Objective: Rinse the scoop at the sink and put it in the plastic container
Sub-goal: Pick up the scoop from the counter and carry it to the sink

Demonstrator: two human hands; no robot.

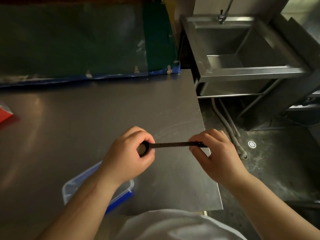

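Note:
A black scoop (170, 145) with a ribbed handle is held level above the steel table (86, 122), between both hands. My left hand (128, 153) grips its round bowl end. My right hand (214, 153) pinches the far end of the handle near the table's right edge. A clear plastic container (72, 187) with blue clips sits on the table under my left forearm, partly hidden by it. The steel sink (242, 49) with its faucet (225, 13) stands at the upper right, apart from the table.
A red object (5, 113) lies at the table's left edge. Green and blue sheeting (86, 49) runs along the back of the table. Grey hoses (232, 129) and a floor drain (252, 144) lie on the floor below the sink.

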